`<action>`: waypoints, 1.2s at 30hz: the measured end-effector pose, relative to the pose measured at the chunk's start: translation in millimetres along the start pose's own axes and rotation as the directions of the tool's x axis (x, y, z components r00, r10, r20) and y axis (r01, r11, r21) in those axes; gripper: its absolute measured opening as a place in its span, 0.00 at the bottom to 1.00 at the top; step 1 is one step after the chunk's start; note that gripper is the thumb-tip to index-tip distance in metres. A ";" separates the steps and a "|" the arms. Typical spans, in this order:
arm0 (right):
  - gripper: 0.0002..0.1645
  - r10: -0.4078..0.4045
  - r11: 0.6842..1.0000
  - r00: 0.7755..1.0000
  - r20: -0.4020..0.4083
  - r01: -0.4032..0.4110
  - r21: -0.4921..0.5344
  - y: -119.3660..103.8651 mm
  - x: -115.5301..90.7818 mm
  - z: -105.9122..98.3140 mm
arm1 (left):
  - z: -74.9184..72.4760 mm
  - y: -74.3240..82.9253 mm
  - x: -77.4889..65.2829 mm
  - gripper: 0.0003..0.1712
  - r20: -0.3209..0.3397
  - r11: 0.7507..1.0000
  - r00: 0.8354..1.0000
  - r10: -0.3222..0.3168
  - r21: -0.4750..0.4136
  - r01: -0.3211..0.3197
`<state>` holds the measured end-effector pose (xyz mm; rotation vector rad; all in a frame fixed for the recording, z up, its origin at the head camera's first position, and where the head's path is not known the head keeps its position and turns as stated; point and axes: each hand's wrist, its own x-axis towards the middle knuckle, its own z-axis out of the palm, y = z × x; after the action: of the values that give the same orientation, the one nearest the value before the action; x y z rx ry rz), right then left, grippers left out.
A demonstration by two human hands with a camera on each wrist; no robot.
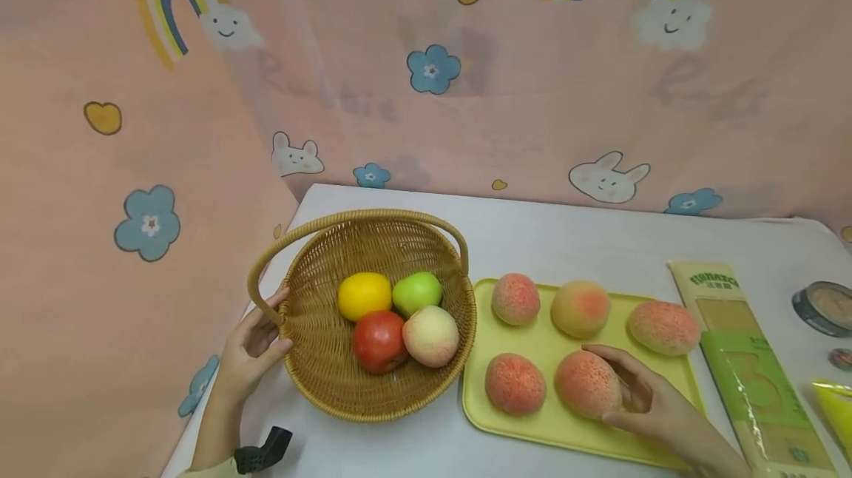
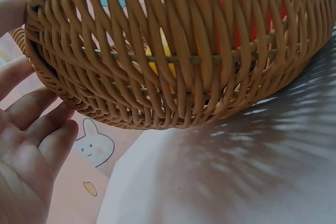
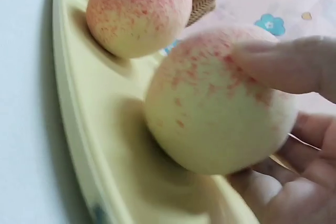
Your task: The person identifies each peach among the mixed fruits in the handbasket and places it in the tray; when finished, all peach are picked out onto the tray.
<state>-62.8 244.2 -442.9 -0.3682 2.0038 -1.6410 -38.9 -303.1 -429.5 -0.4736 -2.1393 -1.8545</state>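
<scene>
My right hand [image 1: 642,396] grips a pink-speckled peach [image 1: 589,385] at the front of the yellow tray [image 1: 552,433], thumb on its near side and fingers behind. In the right wrist view the peach [image 3: 220,108] is pale yellow below, close over the tray. Several other peaches lie on the tray, one [image 1: 515,383] just left of the held one. My left hand [image 1: 249,352] holds the left rim of a wicker basket [image 1: 313,345] near the handle's base. Inside sit a yellow lemon-like fruit [image 1: 364,297], a green pear [image 1: 417,293], a red fruit [image 1: 379,342] and a pale peach [image 1: 431,336].
Right of the tray lies a long green-and-tan package [image 1: 752,367]. Beyond it are a round tin [image 1: 825,308] and a yellow packet [image 1: 835,408], cut off by the view. A printed pink cloth [image 1: 373,115] hangs behind the white table [image 1: 532,234].
</scene>
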 end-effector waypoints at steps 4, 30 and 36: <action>0.44 0.207 0.978 0.977 0.060 -0.207 0.004 -0.9 1.4 -4.4 | -3.2 2.3 2.8 0.37 0.000 1.000 1.000 -0.006 0.002 0.006; 0.41 -0.380 0.846 0.879 0.288 0.456 -0.276 -98.9 54.0 36.1 | 0.5 5.2 1.3 0.37 0.014 1.000 1.000 -0.024 -0.002 0.024; 0.38 -0.407 0.825 0.809 0.423 0.524 -0.209 -115.6 97.0 59.2 | -0.4 3.0 0.5 0.36 0.007 1.000 1.000 -0.027 0.001 0.027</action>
<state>-123.8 118.9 -360.2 -1.2917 1.9752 -1.3619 -38.1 -303.1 -426.5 -0.4535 -2.1609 -1.8693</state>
